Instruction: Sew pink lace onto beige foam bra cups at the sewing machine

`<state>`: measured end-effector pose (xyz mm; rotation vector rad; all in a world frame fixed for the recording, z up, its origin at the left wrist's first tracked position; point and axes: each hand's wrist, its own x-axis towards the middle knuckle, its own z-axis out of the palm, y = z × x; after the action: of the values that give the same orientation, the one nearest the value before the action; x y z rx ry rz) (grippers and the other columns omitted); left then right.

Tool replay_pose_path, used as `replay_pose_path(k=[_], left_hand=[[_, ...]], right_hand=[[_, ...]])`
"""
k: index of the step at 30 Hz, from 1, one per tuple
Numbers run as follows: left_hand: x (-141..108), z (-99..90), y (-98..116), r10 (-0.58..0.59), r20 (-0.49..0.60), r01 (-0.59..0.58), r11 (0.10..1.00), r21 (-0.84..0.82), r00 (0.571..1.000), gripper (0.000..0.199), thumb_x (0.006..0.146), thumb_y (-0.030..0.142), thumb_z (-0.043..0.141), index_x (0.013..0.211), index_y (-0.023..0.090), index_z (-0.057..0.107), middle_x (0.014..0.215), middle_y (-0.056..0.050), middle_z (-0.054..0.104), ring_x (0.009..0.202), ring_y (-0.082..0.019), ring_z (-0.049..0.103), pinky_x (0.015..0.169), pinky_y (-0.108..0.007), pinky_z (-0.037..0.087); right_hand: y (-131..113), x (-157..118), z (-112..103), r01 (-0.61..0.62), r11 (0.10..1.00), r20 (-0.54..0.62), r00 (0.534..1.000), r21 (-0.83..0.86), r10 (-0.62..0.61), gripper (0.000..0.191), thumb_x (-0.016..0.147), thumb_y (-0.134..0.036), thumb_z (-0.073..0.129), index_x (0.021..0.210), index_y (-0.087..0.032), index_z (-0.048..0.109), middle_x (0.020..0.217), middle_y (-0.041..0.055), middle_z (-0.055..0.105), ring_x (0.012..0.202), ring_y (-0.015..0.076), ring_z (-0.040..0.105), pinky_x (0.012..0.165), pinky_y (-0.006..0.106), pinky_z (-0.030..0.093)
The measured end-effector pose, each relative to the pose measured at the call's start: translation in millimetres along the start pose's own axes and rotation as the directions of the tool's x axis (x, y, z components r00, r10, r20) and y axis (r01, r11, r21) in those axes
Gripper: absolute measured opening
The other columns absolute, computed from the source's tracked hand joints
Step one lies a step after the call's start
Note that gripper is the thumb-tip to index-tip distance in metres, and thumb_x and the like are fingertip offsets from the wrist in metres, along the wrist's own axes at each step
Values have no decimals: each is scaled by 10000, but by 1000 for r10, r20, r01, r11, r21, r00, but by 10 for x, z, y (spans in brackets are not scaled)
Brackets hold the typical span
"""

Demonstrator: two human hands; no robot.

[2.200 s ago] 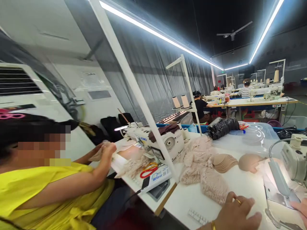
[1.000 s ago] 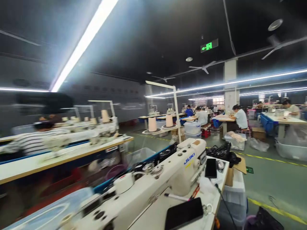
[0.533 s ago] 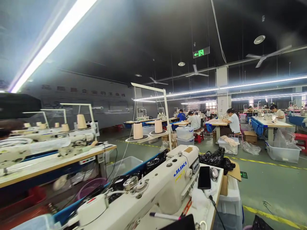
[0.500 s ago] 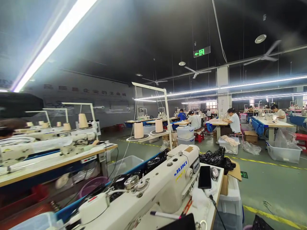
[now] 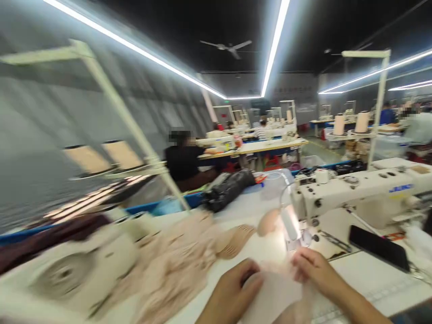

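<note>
My left hand (image 5: 232, 288) is closed on the left side of a pale, curved fabric piece (image 5: 275, 294), thumb on top. A small dark patch shows between its thumb and fingers; I cannot tell what it is. With fingertips pinched, my right hand (image 5: 313, 270) grips the fabric's right edge. Both hands are just in front of the needle end of a white sewing machine (image 5: 357, 184), under its bright lamp. A beige cup-shaped piece (image 5: 269, 222) lies beyond them. To the left spreads a heap of crumpled beige fabric (image 5: 178, 265), with a ribbed beige piece (image 5: 234, 240) beside it.
A black phone (image 5: 378, 248) lies on the table at right. Black plastic wrapping (image 5: 229, 189) rests at the table's far edge. Another machine head (image 5: 91, 265) stands at left, near a leaning thread stand (image 5: 118, 105). A person in black (image 5: 184, 157) sits beyond.
The view has swung left and down, with motion blur. Both hands and the fabric they hold have come into view; the sewing machine now appears at the right.
</note>
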<state>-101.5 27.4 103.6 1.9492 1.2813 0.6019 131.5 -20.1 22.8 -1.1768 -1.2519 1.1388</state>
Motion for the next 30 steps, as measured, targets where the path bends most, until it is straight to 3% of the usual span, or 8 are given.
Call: replay_pose_path(k=[3,12,16,19,22,25,28,30], left_hand=[[-18,-20,45,24,83,-25,1000,10,996,96,802,261,586,777,197,653,745,18,653,765,-199,611,682,-276,434],[94,175,61,82,-31,-79,991,104,996,68,829,238,563,802,205,616,720,16,628,714,-185,562,634,-283,355],[101,204,-9,106,-43,-95,975,201,993,43,852,200,575,848,209,616,771,2,678,754,-195,611,682,-288,429],[123,227,-3,323,49,-325,915,239,945,331,793,183,689,1123,199,664,1206,-103,737,1116,-282,664,993,-404,513],[228,238,65,489,332,-530,847,40,807,880,766,367,864,1550,220,494,1611,-173,516,1481,-378,467,1235,-533,367],[397,223,111,407,548,-449,891,-63,730,1077,672,537,952,1600,288,466,1361,-102,708,1301,-358,626,1117,-481,488],[518,157,91,353,508,-421,907,22,785,550,696,502,934,1150,256,743,872,30,703,798,-190,675,723,-268,527],[533,86,60,392,373,-449,890,78,841,250,787,378,850,894,215,694,726,59,591,655,-131,557,605,-229,425]], right_hand=[[140,-7,-83,-39,998,29,999,50,37,701,926,-882,514,972,-213,718,785,14,700,751,216,671,719,343,509],[105,-92,-175,7,997,14,1000,-72,-6,668,976,-825,479,958,-220,762,734,2,644,735,222,612,777,369,472],[91,-87,-159,38,988,44,999,-148,-32,595,936,-800,580,961,-229,741,830,27,713,791,237,685,718,335,509],[53,-147,-106,84,973,91,994,-214,-66,506,975,-712,588,936,-233,745,787,19,715,762,222,687,714,321,510],[-82,-255,-68,218,917,188,969,-333,-163,323,1028,-518,592,948,-252,758,808,14,754,773,209,697,755,314,512],[-305,-319,-129,452,759,296,890,-468,-348,204,1070,-350,554,1036,-275,741,933,11,807,837,189,749,767,280,546],[-515,-291,-262,565,579,251,808,-588,-533,140,1085,-259,549,1061,-286,685,866,-21,782,757,153,751,677,237,548],[-583,-238,-325,579,431,184,719,-691,-670,134,1084,-214,539,1088,-280,656,843,-17,761,708,152,729,629,241,536]])
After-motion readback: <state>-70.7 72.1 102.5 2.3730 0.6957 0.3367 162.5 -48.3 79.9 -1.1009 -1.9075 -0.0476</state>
